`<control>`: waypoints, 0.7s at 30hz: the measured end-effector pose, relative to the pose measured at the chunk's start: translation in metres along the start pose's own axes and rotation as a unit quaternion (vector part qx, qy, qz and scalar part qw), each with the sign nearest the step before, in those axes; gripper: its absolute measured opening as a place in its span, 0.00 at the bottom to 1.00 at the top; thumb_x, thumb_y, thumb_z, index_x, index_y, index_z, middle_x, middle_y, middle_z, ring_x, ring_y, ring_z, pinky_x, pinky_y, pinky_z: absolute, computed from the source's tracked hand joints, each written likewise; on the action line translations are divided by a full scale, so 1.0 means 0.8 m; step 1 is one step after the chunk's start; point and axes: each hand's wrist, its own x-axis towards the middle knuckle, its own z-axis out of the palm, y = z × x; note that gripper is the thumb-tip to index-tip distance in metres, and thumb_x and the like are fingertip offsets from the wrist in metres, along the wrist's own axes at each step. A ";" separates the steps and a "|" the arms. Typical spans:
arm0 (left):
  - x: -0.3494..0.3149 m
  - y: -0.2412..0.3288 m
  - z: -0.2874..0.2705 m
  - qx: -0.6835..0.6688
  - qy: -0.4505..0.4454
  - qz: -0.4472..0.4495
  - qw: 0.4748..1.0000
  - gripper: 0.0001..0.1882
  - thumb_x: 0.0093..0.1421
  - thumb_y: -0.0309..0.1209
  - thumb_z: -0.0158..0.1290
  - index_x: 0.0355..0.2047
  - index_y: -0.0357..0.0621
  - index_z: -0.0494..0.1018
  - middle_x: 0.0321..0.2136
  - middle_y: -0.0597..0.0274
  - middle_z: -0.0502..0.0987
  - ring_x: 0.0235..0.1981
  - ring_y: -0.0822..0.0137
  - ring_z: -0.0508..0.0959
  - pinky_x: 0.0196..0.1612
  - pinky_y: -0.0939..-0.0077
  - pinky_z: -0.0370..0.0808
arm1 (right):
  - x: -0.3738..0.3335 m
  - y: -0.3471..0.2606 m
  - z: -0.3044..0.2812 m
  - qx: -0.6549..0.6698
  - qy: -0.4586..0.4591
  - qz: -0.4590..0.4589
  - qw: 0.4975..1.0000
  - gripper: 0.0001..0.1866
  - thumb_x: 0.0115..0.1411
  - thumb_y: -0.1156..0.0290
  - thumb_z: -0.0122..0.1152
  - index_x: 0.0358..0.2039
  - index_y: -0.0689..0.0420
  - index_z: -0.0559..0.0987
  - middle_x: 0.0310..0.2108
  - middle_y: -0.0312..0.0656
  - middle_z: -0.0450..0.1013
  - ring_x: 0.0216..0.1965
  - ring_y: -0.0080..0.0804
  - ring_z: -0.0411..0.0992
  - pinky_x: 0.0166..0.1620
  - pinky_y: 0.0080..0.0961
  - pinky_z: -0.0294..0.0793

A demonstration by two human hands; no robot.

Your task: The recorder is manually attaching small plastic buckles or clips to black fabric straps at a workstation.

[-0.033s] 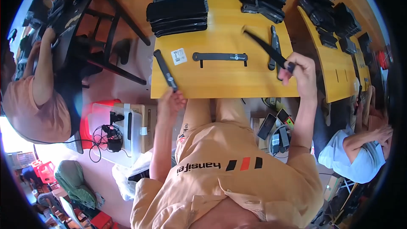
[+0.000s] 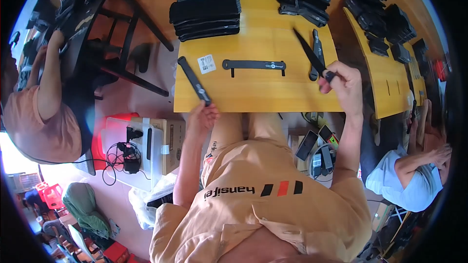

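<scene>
My left hand (image 2: 204,116) is closed at the table's front edge on the near end of a flat black strap (image 2: 194,81) with a small pale mark. The strap slants away to the far left. My right hand (image 2: 341,84) is closed round a slim black strap (image 2: 309,48) held above the table, its free end pointing far and left. Between my hands another black strap (image 2: 253,65) lies crosswise, with two short black tabs on its near side. Partly behind the held strap, one more strap (image 2: 317,44) lies lengthwise at the right.
A white printed label (image 2: 206,64) lies on the yellow table (image 2: 263,95). Tall black stacks (image 2: 204,17) stand at the far left, and a tied black bundle (image 2: 298,0) at the far right. Other people sit left (image 2: 44,126) and right (image 2: 404,180) at neighbouring tables.
The near end of the left strap has shifted slightly right with my left hand. The strap in my right hand has swung, its free end moving right and a little farther away.
</scene>
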 end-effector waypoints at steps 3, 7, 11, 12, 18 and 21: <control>0.001 -0.013 0.002 0.051 -0.039 -0.071 0.995 0.25 0.63 0.49 0.39 0.39 0.37 0.70 0.29 0.51 0.78 0.30 0.65 0.79 0.31 0.77 0.74 | 0.000 0.018 0.004 -0.197 0.070 -0.078 0.975 0.05 0.50 0.83 0.53 0.28 0.67 0.76 0.18 0.37 0.71 0.19 0.17 0.69 0.22 0.12 0.66; -0.009 0.001 0.006 0.167 0.011 -0.171 0.971 0.33 0.61 0.57 0.35 0.38 0.35 0.72 0.29 0.48 0.78 0.28 0.64 0.79 0.28 0.79 0.73 | 0.000 0.029 0.000 -0.148 0.163 -0.083 0.972 0.11 0.50 0.86 0.51 0.34 0.67 0.77 0.24 0.41 0.74 0.24 0.21 0.74 0.27 0.13 0.72; -0.027 0.021 -0.010 0.328 0.050 -0.169 0.928 0.32 0.60 0.55 0.38 0.32 0.35 0.74 0.27 0.48 0.78 0.28 0.66 0.79 0.27 0.82 0.72 | -0.006 0.031 -0.016 -0.048 0.139 -0.065 0.987 0.14 0.50 0.89 0.48 0.35 0.68 0.77 0.28 0.42 0.73 0.28 0.24 0.75 0.33 0.14 0.74; -0.029 0.026 -0.019 0.355 0.071 -0.106 0.926 0.29 0.61 0.53 0.40 0.33 0.34 0.74 0.27 0.49 0.78 0.28 0.67 0.79 0.29 0.82 0.73 | -0.011 0.025 -0.016 0.015 0.123 -0.035 0.992 0.15 0.49 0.90 0.45 0.34 0.68 0.78 0.29 0.42 0.72 0.30 0.25 0.74 0.34 0.15 0.74; -0.059 0.053 0.112 0.407 0.005 0.385 0.828 0.22 0.52 0.34 0.58 0.45 0.34 0.70 0.36 0.55 0.76 0.39 0.65 0.75 0.42 0.73 0.71 | -0.034 0.006 0.025 0.114 -0.082 -0.060 0.988 0.19 0.43 0.90 0.41 0.31 0.66 0.79 0.28 0.44 0.73 0.28 0.26 0.73 0.34 0.19 0.72; -0.066 0.053 0.194 0.413 -0.183 0.354 0.819 0.24 0.47 0.31 0.61 0.44 0.36 0.70 0.35 0.56 0.74 0.39 0.64 0.73 0.43 0.71 0.70 | -0.031 -0.006 0.052 0.126 -0.154 -0.055 0.978 0.18 0.42 0.90 0.43 0.31 0.65 0.79 0.28 0.43 0.74 0.29 0.27 0.73 0.33 0.17 0.71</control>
